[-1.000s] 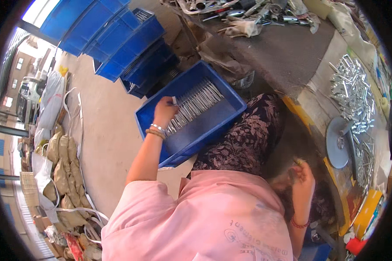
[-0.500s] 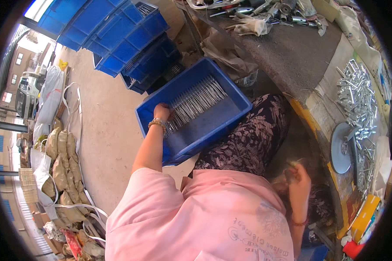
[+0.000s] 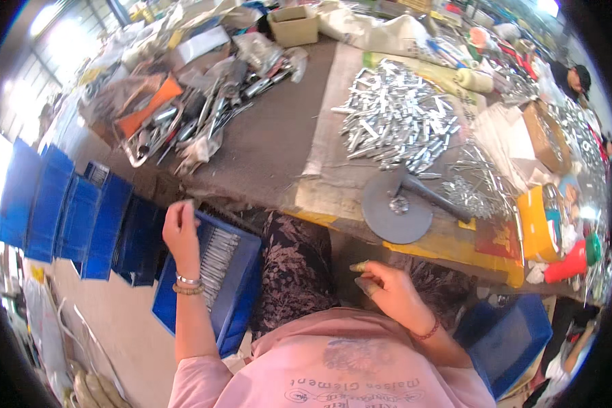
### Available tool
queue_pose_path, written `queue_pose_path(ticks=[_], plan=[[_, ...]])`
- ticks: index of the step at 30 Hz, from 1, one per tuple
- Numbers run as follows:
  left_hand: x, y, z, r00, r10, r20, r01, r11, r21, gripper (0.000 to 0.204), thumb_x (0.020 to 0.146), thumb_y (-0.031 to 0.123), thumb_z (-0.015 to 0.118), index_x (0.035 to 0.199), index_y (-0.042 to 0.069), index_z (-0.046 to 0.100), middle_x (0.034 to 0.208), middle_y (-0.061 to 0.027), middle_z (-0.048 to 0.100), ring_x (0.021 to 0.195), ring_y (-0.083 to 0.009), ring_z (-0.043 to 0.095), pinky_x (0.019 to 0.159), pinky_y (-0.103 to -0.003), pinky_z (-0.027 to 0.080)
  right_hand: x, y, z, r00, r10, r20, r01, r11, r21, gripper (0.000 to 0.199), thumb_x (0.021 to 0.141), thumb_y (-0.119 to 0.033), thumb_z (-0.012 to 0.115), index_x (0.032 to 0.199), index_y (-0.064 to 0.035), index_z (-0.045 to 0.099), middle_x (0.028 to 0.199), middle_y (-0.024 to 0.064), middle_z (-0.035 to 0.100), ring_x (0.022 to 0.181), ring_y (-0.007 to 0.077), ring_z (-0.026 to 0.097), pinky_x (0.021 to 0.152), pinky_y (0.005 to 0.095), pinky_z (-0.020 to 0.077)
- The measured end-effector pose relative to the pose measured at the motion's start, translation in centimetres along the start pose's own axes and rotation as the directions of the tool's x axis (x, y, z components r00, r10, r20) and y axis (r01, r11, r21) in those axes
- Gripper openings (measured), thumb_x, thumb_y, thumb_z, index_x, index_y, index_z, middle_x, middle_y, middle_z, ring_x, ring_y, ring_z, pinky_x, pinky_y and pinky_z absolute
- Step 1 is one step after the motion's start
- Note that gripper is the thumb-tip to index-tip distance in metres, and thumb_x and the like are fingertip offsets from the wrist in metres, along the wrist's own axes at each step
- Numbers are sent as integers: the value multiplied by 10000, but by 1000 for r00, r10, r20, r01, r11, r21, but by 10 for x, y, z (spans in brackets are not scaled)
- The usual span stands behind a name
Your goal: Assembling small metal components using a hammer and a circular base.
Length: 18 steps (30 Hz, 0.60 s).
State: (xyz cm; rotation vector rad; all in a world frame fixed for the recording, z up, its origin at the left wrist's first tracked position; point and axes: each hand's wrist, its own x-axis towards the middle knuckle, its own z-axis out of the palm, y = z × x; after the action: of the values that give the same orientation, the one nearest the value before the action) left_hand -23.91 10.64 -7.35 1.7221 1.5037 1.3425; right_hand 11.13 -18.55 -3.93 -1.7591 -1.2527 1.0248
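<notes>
My left hand [image 3: 181, 229] is raised over the near-left edge of a blue plastic bin [image 3: 241, 289], its fingers curled together and no part sticking out of them. A bead bracelet and a metal bangle are on that wrist. Inside the bin lies a neat row of slim silver metal rods [image 3: 219, 262]. Near my lap, below the table edge, my right hand [image 3: 394, 289] hangs with index finger and thumb apart, nothing seen between them. Yellowish covering wraps some of its fingertips. Closest to it on the table stands a round grey disc with a bar handle [image 3: 398, 207].
A heap of short silver metal parts [image 3: 398, 122] covers the table's middle. Tools and bags [image 3: 197, 109] lie at the left. Stacked blue crates [image 3: 61, 211] stand left of me, another blue bin [image 3: 506, 340] at my right. A yellow box [image 3: 537, 224] sits near the right edge.
My view has swung right toward the table. My left hand has come up out of the blue bin, off the rods. My right hand has moved forward beside the table edge.
</notes>
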Motion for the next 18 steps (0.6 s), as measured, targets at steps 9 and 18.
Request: queue_pose_path(ticks=[9, 18], plan=[[-2, 205, 188, 654, 518, 552, -517, 838, -174, 149, 959, 112, 802, 1104, 76, 798, 985, -74, 711, 859, -210, 694, 799, -342, 550, -19, -33, -47, 962, -216, -165, 200, 974, -108, 250, 980, -74, 763, 1229, -52, 767, 1090, 181, 774, 948, 373, 767, 833, 431, 615], [-2, 203, 221, 619, 498, 607, -592, 804, -56, 163, 915, 140, 830, 1025, 33, 774, 971, -101, 703, 875, -254, 690, 800, -386, 542, -15, -16, -171, 678, -478, -558, 72, 799, -597, 159, 914, -37, 770, 1067, -81, 779, 998, 126, 752, 918, 362, 757, 791, 433, 609]])
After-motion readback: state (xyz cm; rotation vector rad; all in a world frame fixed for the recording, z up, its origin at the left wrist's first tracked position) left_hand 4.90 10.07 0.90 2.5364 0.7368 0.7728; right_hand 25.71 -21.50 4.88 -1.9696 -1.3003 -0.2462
